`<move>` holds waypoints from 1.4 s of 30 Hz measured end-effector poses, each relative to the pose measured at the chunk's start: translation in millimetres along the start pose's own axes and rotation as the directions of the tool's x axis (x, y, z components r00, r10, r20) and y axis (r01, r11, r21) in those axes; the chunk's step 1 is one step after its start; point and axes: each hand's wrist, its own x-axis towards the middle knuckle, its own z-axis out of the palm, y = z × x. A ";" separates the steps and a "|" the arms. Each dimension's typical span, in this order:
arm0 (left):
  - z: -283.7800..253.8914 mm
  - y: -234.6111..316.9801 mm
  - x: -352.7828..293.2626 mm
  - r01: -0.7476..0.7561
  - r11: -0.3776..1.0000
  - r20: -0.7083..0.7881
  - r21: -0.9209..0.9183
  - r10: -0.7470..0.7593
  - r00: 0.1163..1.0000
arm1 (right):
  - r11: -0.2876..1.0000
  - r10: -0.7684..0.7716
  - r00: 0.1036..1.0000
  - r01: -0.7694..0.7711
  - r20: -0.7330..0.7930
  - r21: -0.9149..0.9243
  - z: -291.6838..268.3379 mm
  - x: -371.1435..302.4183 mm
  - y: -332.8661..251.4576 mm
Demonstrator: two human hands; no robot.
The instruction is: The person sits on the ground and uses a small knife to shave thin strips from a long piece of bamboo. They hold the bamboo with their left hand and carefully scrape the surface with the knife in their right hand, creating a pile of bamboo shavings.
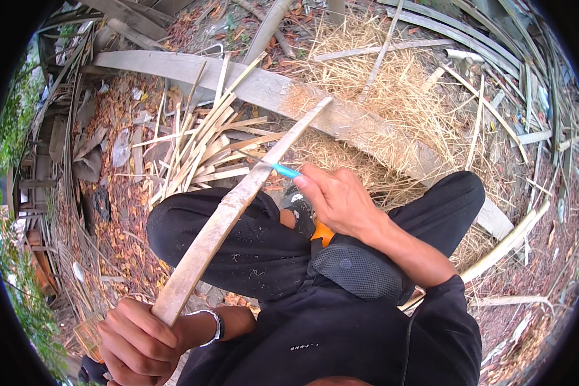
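Observation:
My left hand (pixel 138 344), with a metal-banded watch at the wrist, is closed round the near end of a long, rough wooden strip (pixel 215 228). The strip slants up and away over my left thigh, and its far end overlies a grey plank. In my right hand (pixel 341 199) is a knife with a light blue handle (pixel 284 170); most of the grip is hidden by my fingers. Its thin blade lies across the strip, towards the far half. The strip's surface looks paler and narrower beyond the blade.
A long grey plank (pixel 193 72) crosses the ground ahead. Split wooden sticks (pixel 202 145) are piled left of centre. Straw-like shavings (pixel 392 83) heap around the plank. My crossed legs in black trousers (pixel 238 267) lie under my arms. More slats (pixel 482 38) lie far right.

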 end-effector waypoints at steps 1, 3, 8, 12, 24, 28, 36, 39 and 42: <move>0.8 1.1 -0.7 -0.027 0.999 -0.054 0.020 0.028 0.998 | 0.999 0.019 1.000 -0.020 -0.023 -0.048 1.2 -0.9 4.4; -2.2 1.5 0.7 -0.012 1.000 -0.015 -0.002 0.012 1.000 | 0.987 0.055 0.996 -0.066 -0.074 -0.147 7.1 -1.2 23.0; 11.8 -3.9 -3.2 -0.154 0.833 -0.560 0.531 0.481 0.675 | 0.958 0.201 0.977 -0.211 -0.069 -0.196 -1.1 6.4 32.6; -13.1 6.5 -10.6 -0.141 0.967 -0.182 0.210 0.180 0.967 | 0.966 0.144 0.984 -0.163 -0.103 -0.200 13.2 -4.4 43.1; 22.0 -14.1 16.6 -0.003 0.995 0.060 -0.097 0.009 0.998 | 0.969 -0.108 0.994 0.105 -0.001 0.223 -0.2 -19.9 -21.7; 28.7 -12.5 15.3 0.046 0.998 -0.007 -0.038 -0.046 0.999 | 0.998 -0.021 0.999 0.019 0.028 0.051 4.6 -21.7 -23.2; 35.5 -8.6 10.0 0.036 0.999 -0.046 -0.011 -0.037 0.998 | 0.996 -0.065 0.997 0.063 -0.037 -0.057 0.3 -22.0 -30.9; 38.9 -5.0 9.3 -0.015 0.998 -0.101 0.056 0.021 0.995 | 0.940 0.260 0.963 -0.270 -0.075 -0.210 16.0 -2.3 21.3; 38.7 -13.9 -0.1 -0.117 0.992 -0.163 0.055 0.125 0.979 | 0.968 0.163 0.986 -0.169 -0.045 -0.183 1.5 -5.7 11.6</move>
